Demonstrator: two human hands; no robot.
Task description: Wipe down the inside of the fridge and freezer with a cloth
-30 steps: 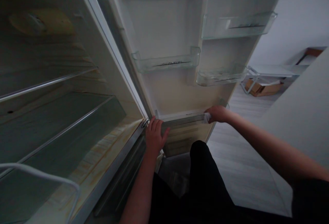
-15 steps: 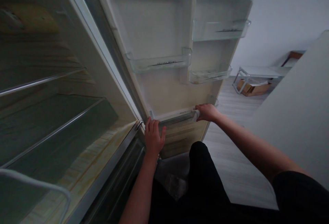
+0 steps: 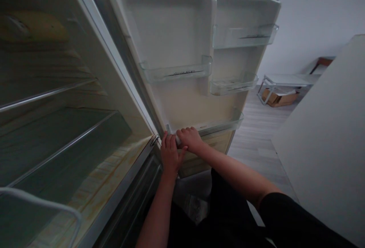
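Note:
An opened fridge door (image 3: 182,100) stands in front of me, with clear plastic shelves on its inner side. My right hand (image 3: 190,139) is closed round a small white cloth (image 3: 178,140), mostly hidden under the fingers, at the left end of the lowest clear shelf (image 3: 221,126). Right beside it, my left hand (image 3: 170,153) rests with spread fingers on the shelf's left end, near the hinge side. Whether the two hands touch is hard to tell.
The stained fridge interior (image 3: 114,164) with glass shelves (image 3: 62,134) fills the left. A white cable or tube (image 3: 42,201) curves at lower left. Far right are a low bench (image 3: 291,79), a cardboard box (image 3: 281,98) and a pale panel (image 3: 325,126).
My right hand has slid left along the lowest shelf with the white cloth, from the shelf's middle to beside my left hand. My left hand has hardly moved.

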